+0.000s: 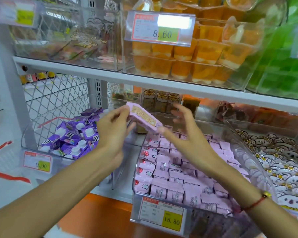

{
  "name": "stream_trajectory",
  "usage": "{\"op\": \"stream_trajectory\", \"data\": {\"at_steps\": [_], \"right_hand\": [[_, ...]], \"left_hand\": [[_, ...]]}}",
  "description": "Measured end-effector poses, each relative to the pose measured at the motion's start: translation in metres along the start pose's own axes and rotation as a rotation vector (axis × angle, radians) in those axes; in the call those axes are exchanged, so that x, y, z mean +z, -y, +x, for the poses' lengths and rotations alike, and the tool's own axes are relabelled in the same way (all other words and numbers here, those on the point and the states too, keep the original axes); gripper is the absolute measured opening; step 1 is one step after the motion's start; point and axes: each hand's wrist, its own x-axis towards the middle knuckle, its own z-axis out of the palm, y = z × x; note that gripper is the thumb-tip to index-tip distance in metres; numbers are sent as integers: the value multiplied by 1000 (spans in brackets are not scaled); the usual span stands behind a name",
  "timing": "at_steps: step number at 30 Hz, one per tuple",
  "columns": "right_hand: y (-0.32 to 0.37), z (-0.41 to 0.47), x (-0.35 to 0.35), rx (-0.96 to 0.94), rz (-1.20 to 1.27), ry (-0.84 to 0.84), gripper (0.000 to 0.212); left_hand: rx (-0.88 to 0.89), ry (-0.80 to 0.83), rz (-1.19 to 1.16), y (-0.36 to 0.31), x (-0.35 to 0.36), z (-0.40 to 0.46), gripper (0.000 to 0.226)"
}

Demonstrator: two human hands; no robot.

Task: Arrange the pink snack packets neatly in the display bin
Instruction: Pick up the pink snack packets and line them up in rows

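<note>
Two bare hands are seen above the shelf. One pink snack packet, long and flat, with a beige printed label on its upper face, is held in the air by the left hand; the fingers and thumb are curled around its left end. It is tilted, its right end lower, above the back left part of the clear plastic display bin. The right hand is just beside the packet's right end with the fingers spread and relaxed, grasping nothing; it is blurred, so contact cannot be told. A thin red string bracelet with a gold bead is worn on the right wrist.

Many small pink wrapped packets are packed in close rows inside the bin; they are too many to be counted. Most show printed text on the back, and those at the left edge show white flowers and red marks. One yellow price tag reading 15.80 is fixed on the bin's front. One bin of purple packets stands to the left.
</note>
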Motion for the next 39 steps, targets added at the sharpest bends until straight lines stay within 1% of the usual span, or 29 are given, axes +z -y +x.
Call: {"op": "stream_trajectory", "data": {"at_steps": [2, 4, 5, 7, 9, 11, 12, 13, 14, 16, 18, 20, 22, 24, 26, 28, 29, 31, 33, 36, 37, 39], "right_hand": [[4, -3, 8, -136, -131, 20, 66], [6, -3, 10, -234, -153, -36, 47], [6, -3, 9, -237, -128, -64, 37], [6, -3, 5, -135, 32, -59, 23], [7, 0, 1, 90, 321, -19, 15], [8, 1, -3, 296, 539, 24, 17], [9, 1, -4, 351, 608, 44, 16], [10, 1, -5, 390, 670, 58, 17], [10, 0, -5, 429, 728, 64, 18], [11, 0, -6, 498, 840, 79, 28], [11, -1, -8, 467, 940, 112, 41], [12, -1, -6, 342, 927, 105, 37], [10, -2, -3, 285, 838, 9, 35], [8, -1, -1, 325, 831, -141, 38], [5, 2, -2, 368, 848, -263, 39], [1, 6, -6, 428, 914, -336, 38], [0, 7, -9, 468, 965, -347, 36], [-2, 7, -11, 547, 1070, -300, 37], [0, 3, -8, 572, 1076, -158, 44], [5, -4, 4, 503, 931, 32, 47], [8, -4, 7, 470, 870, 69, 48], [14, -3, 7, 337, 588, 106, 50]], "left_hand": [[-69, 51, -41, 0, 0, -6, 18], [-149, 101, -89, -1, 0, -9, 13], [-176, 114, -82, -2, -1, -8, 13], [-154, 157, 44, -3, -3, -4, 15], [2, 252, 274, -3, -8, 1, 20], [132, 421, 483, -4, -12, 3, 42], [143, 507, 520, -3, -13, 3, 50], [133, 561, 510, -2, -14, 2, 49], [133, 576, 468, -1, -15, 2, 42], [171, 501, 394, 1, -15, 2, 34], [195, 401, 397, 6, -15, 4, 39], [199, 354, 430, 10, -15, 3, 36], [197, 368, 446, 14, -15, -1, 30], [231, 414, 477, 16, -17, -3, 27], [268, 425, 529, 18, -22, -3, 31], [261, 412, 563, 20, -27, -3, 34], [243, 417, 571, 21, -28, -3, 33], [216, 446, 582, 20, -27, -4, 32], [208, 461, 549, 18, -24, -6, 30], [234, 396, 428, 10, -19, -8, 13], [265, 373, 393, 7, -18, -8, 12], [366, 384, 376, 1, -18, -8, 20]]}}
